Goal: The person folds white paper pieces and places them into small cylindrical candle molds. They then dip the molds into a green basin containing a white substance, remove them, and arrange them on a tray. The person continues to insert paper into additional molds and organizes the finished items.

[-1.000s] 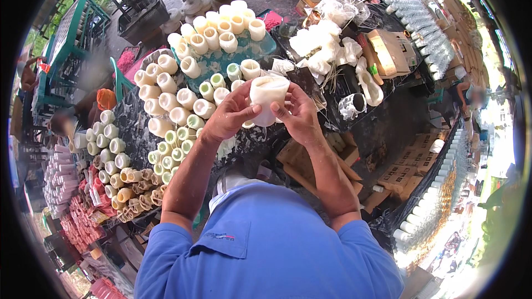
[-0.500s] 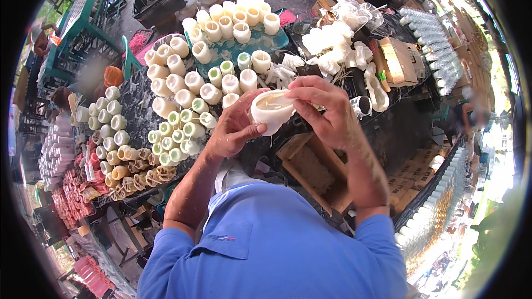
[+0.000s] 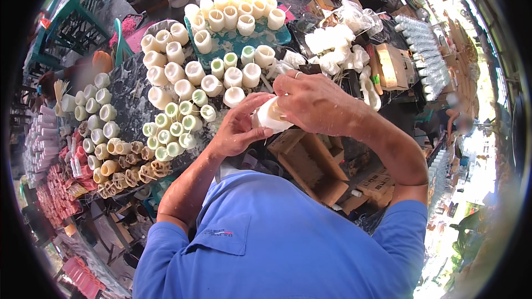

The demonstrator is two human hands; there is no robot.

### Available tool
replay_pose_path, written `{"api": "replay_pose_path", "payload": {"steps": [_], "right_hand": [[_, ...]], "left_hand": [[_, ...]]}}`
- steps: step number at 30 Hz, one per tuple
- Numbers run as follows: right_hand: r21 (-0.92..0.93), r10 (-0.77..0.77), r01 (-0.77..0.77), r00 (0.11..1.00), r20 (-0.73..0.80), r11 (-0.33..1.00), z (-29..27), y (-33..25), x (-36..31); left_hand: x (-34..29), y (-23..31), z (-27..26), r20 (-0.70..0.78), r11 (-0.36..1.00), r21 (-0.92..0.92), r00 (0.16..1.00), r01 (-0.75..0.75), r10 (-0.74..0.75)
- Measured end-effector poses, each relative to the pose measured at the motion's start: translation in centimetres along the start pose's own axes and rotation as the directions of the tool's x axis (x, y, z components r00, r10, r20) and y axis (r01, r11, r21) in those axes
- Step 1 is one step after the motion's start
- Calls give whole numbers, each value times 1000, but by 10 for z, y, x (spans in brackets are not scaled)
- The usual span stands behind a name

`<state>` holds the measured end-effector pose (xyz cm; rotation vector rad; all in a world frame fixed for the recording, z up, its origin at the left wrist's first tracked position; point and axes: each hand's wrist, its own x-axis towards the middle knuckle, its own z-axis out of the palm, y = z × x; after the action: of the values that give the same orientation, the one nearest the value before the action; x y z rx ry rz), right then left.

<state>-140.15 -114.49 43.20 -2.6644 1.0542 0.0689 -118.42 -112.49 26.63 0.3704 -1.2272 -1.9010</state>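
Note:
A white, hollow, cup-shaped wax candle [image 3: 270, 118] is held in front of my chest, tilted. My left hand [image 3: 237, 130] grips it from the left side, the thumb along its lower wall. My right hand [image 3: 311, 101], with a ring on one finger, bends over the candle's open top, fingers curled together. Its fingertips and anything pinched in them are hidden. Just beyond my hands stand rows of cream wax candles [image 3: 212, 84], many with wicks. Smaller greenish candles [image 3: 176, 128] are grouped left of my left forearm.
More candles stand on a teal board [image 3: 266, 35] at the back. Crumpled white material [image 3: 330, 39] and a cardboard box [image 3: 392, 66] lie to the right. Below my right arm is an open wooden box [image 3: 310, 169]. Brownish wax cups [image 3: 119, 158] line the table's left edge.
My right hand has moved from a pinch at the candle's far rim to curl over its top, elbow swung outward. The candle has tipped; my left hand keeps its grip.

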Motion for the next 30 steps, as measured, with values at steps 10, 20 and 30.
{"api": "replay_pose_path", "payload": {"steps": [10, 20, 30], "right_hand": [[136, 102, -65, 953, -286, 989, 19, -4, 12], [462, 290, -192, 945, -150, 866, 1, -26, -5], [635, 396, -83, 841, -368, 768, 42, -25, 4]], "left_hand": [[2, 3, -25, -27, 997, 17, 997, -69, 69], [1, 29, -36, -52, 992, -128, 999, 0, -6], [6, 43, -41, 12, 992, -126, 1000, 19, -17]]}}
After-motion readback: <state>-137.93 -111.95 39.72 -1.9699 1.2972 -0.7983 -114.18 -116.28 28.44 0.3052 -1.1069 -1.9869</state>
